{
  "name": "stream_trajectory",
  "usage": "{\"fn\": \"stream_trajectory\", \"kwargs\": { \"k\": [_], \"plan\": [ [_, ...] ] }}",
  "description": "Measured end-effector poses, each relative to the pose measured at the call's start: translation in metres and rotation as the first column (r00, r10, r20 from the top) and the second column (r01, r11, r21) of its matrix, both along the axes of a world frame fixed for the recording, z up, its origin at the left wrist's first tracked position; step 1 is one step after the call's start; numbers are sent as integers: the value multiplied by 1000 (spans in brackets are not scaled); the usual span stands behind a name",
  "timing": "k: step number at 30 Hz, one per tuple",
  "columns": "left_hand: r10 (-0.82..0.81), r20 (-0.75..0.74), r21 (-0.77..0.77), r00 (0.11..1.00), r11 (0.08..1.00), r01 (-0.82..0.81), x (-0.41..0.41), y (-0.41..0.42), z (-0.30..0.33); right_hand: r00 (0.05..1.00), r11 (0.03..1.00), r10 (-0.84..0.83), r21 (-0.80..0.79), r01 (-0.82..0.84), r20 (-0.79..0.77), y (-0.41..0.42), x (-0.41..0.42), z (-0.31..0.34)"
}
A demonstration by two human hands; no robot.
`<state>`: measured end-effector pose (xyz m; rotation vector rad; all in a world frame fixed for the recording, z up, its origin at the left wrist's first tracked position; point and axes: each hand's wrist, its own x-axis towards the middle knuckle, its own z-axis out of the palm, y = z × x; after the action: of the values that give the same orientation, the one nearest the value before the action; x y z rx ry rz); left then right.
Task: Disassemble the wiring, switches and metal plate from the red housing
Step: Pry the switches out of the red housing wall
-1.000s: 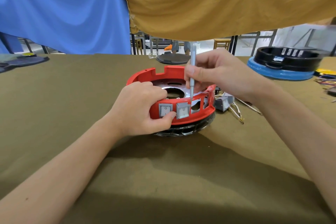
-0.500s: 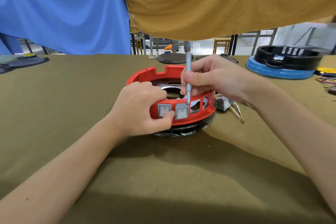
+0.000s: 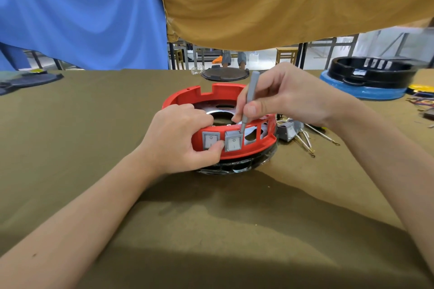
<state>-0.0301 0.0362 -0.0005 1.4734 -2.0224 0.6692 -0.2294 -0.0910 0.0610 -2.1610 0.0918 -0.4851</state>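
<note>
The round red housing sits mid-table on a black base, with a shiny metal plate inside it. Two grey rocker switches sit in its front wall. My left hand grips the housing's front left rim, thumb touching below the left switch. My right hand holds a thin grey screwdriver like a pen. Its tip rests at the top right corner of the right switch, which sticks out slightly and tilted. A removed grey switch with loose wires lies right of the housing.
A black housing on a blue base stands at the back right, with coloured wires beside it. A dark round lid lies behind the red housing and black parts lie at the far left. Blue and ochre cloths hang behind.
My right hand has tilted the screwdriver and brought its tip down from the rim to the right switch's top corner. The left hand has kept its hold.
</note>
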Motion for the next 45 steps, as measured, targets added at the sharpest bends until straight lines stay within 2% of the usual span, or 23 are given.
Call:
{"fn": "stream_trajectory", "kwargs": {
  "k": [4,11,16,20,24,26,29,32,41,45],
  "plan": [
    [0,0,5,1000,1000,0,1,0,-1,1000,1000,-11,8,11,-9,0,1,-2],
    [-13,2,4,1000,1000,13,1,0,0,996,981,-46,186,59,-74,-1,9,-6],
    [1,2,-14,1000,1000,-1,0,0,-1,986,987,-81,124,99,-143,1,17,-6],
    [-4,-5,-4,1000,1000,4,1,0,-1,996,982,-57,177,68,-66,-2,10,-7],
    [1,-7,4,1000,1000,-1,1,0,-1,987,963,-87,266,49,134,-2,9,-7],
    [6,-14,2,1000,1000,-6,1,0,-1,983,974,-84,222,47,161,4,12,-8],
    [-14,-17,4,1000,1000,14,1,0,-1,984,996,-94,6,94,150,15,18,-12],
    [-18,-24,25,1000,1000,18,3,0,-1,987,988,-96,-108,110,128,21,21,-11],
    [-57,-64,36,996,998,60,2,0,0,981,967,-163,-215,138,-101,31,41,3],
    [-60,-68,42,996,997,63,1,0,1,972,978,-166,-151,141,-165,31,46,4]
  ]
}}
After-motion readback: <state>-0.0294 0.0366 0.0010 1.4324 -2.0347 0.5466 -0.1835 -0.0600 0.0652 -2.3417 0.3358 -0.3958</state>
